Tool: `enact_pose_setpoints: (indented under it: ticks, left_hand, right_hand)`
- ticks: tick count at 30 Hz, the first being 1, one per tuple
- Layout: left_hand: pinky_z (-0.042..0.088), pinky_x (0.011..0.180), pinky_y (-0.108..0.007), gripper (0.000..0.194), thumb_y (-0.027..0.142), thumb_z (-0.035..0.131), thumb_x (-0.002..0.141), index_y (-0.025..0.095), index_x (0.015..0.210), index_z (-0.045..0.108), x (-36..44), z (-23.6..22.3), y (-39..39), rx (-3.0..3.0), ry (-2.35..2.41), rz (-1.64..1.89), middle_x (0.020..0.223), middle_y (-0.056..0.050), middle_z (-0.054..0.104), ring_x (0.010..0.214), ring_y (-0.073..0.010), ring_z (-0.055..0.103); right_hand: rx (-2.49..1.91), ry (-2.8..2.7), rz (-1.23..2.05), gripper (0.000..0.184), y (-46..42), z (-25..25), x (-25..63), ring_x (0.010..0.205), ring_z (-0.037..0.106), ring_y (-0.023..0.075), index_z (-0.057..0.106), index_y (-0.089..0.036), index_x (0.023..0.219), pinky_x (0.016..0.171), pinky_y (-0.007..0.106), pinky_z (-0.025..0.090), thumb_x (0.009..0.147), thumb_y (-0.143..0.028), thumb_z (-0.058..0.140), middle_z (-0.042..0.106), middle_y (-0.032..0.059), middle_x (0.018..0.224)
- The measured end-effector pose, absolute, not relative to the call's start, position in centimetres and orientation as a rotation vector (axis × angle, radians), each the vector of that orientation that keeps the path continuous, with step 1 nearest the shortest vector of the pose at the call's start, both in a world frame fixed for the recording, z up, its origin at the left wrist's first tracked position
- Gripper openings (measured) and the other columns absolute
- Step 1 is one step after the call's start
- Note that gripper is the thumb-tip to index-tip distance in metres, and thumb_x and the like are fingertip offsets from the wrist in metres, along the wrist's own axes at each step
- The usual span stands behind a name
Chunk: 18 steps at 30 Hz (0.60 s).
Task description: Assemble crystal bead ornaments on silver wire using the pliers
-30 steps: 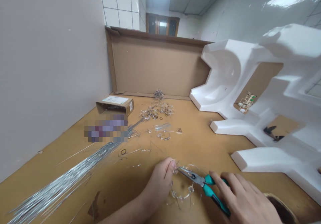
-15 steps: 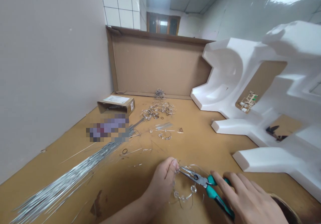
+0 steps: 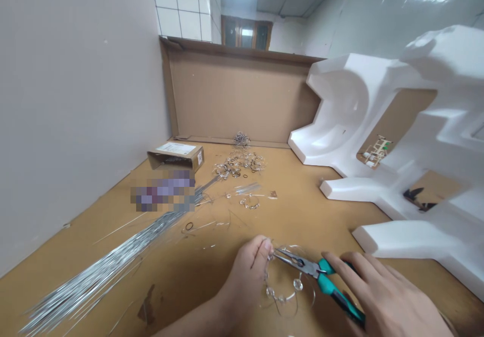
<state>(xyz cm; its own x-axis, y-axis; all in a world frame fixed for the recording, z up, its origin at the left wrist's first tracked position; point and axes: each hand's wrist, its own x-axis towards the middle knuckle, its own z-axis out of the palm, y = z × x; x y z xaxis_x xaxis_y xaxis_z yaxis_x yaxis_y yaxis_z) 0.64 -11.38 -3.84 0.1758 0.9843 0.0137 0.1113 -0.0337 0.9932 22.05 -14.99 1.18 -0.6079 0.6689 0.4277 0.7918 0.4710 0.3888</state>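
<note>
My left hand [image 3: 251, 266] pinches a loop of thin wire strung with clear beads [image 3: 282, 296], which hangs below the fingertips. Long-nose pliers [image 3: 304, 265] with green handles are in my right hand [image 3: 385, 296], fingers curled over the grips. The jaw tips reach the wire beside my left fingertips; whether they clamp it is too small to tell. Loose wire ends curve around the loop. Beyond the hands, another beaded wire ring [image 3: 250, 203] lies on the brown tabletop [image 3: 302, 201].
A long bundle of straight wires [image 3: 113, 256] lies at left, with a small open cardboard box [image 3: 176, 155] behind it. Beaded wire pieces [image 3: 238, 164] are heaped farther back. White foam packaging [image 3: 363, 186] stands at right and a cardboard panel [image 3: 242, 95] at the back.
Both hands, the pliers and the beaded wire loop have shifted slightly to the right in view. The pliers stay at the wire beside my left fingertips.
</note>
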Motion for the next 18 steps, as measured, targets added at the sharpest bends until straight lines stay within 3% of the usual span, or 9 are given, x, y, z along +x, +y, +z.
enact_pose_setpoints:
  ticks: [6,11,18]
  left_hand:
    - [0.027,0.049,-0.022,0.030,0.039,0.033,0.087,0.019,0.065,0.038,0.7,-3.8,-11.4,1.351,1.119,1.037,0.055,0.006,0.032,0.051,-0.0093,0.030]
    - [0.026,0.049,-0.021,0.031,0.042,0.038,0.084,0.018,0.065,0.041,0.2,-3.8,-10.8,1.314,1.021,1.000,0.056,0.006,0.033,0.051,-0.0082,0.030]
    - [0.025,0.046,-0.018,0.022,0.035,0.061,0.065,0.017,0.068,0.048,0.2,-2.8,-10.3,1.217,1.031,0.901,0.052,0.007,0.041,0.046,-0.0057,0.030]
  right_hand:
    - [-1.204,-2.477,-0.883,0.040,-15.0,1.2,22.0,0.059,0.059,0.0215,0.053,-0.019,0.102,0.049,0.033,0.047,0.064,-0.016,0.039,0.059,0.0069,0.074]
    - [-1.292,-2.531,-0.632,0.033,-15.1,1.5,22.2,0.056,0.059,0.0169,0.054,-0.021,0.096,0.047,0.025,0.047,0.064,-0.018,0.046,0.059,0.0036,0.072]
    - [-1.490,-2.536,-0.430,0.033,-15.2,1.0,23.2,0.057,0.061,0.0152,0.052,-0.025,0.099,0.048,0.024,0.046,0.067,-0.021,0.050,0.060,0.0008,0.078]
